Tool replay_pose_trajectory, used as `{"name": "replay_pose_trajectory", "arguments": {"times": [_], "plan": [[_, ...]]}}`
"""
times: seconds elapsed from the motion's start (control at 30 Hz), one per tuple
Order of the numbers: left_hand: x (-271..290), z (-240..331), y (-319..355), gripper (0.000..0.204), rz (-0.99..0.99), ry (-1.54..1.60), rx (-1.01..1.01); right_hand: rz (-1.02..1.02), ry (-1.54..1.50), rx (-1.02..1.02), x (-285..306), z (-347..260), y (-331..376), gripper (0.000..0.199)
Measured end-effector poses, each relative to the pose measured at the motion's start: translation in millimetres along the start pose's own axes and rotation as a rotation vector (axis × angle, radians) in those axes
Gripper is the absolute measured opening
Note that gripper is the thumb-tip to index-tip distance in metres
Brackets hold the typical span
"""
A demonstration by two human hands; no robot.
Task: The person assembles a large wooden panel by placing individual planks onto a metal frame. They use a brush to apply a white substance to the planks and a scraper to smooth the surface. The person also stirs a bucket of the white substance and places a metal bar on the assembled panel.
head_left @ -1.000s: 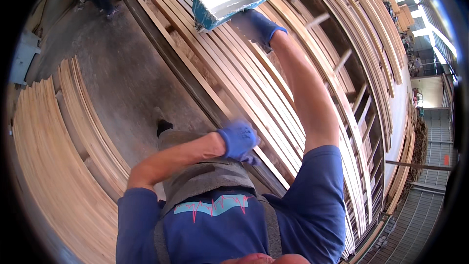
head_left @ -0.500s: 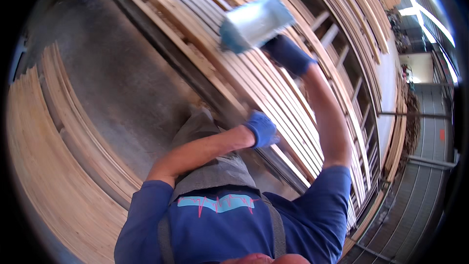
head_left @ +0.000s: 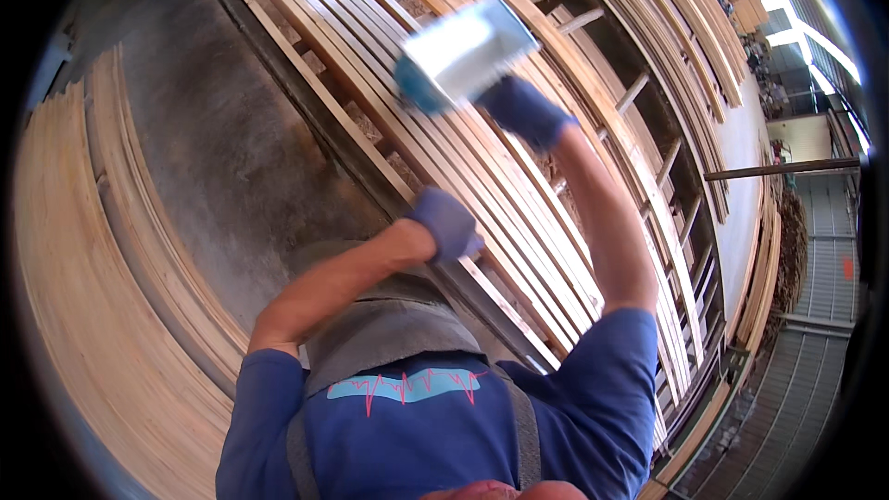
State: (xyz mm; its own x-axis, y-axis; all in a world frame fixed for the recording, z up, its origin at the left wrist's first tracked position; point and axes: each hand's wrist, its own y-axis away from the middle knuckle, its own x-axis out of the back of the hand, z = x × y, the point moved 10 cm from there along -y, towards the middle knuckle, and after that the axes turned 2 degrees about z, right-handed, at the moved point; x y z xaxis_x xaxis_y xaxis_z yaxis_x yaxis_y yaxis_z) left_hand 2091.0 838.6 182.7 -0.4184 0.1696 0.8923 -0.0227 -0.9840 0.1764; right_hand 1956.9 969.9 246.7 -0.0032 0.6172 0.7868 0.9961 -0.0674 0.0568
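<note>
My right hand (head_left: 528, 113), in a dark blue glove, grips a teal box-shaped hand tool (head_left: 468, 46) with a shiny whitish open face. Motion blurs the tool, so its exact kind does not show. It is over a row of long, narrow wooden strips (head_left: 500, 171) lying side by side, pale on top. My left hand (head_left: 446, 224), gloved in blue, is closed by the near edge of the strips. Its fingers curl out of sight, and I cannot make out what they hold, if anything.
Stacked long boards (head_left: 102, 296) lie on the concrete floor (head_left: 241, 120) to my left. Beyond the strips runs a rack with wooden crosspieces (head_left: 634, 93) and more long timber (head_left: 685, 23). A metal bar (head_left: 782, 169) juts in at the right, before a corrugated wall (head_left: 824, 250).
My left hand has shifted left and away from me along the near edge of the strips. My right hand and the teal tool have moved slightly left. The view has shifted a little too.
</note>
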Motion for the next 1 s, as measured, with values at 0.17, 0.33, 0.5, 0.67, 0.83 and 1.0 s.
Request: {"name": "replay_pose_trajectory", "arguments": {"times": [0.17, 0.33, 0.5, 0.67, 0.83, 1.0], "plan": [[-85, 209, -4, 0.061, -0.044, 0.056, -0.36, -0.018, 0.097, -0.227, 31, 22, 270, 0.03], [-164, 335, -40, 0.045, 0.044, -0.157, -0.228, 0.0, 0.045, -0.214, 43, 45, 385, 0.026], [-178, 330, -53, 0.043, 0.067, -0.237, -0.132, 0.006, -0.144, -0.238, 31, 55, 388, 0.026], [-201, 458, -54, 0.07, -0.163, 0.016, -0.066, 0.016, -0.126, -0.304, 38, 89, 479, 0.028], [-293, 641, -85, 0.07, -0.171, 0.062, 0.016, 0.002, 0.136, -0.036, 47, 120, 658, 0.031], [-363, 727, -132, 0.044, -0.037, 0.04, 0.174, -0.045, 0.182, -0.185, 66, 118, 798, 0.031]]}}
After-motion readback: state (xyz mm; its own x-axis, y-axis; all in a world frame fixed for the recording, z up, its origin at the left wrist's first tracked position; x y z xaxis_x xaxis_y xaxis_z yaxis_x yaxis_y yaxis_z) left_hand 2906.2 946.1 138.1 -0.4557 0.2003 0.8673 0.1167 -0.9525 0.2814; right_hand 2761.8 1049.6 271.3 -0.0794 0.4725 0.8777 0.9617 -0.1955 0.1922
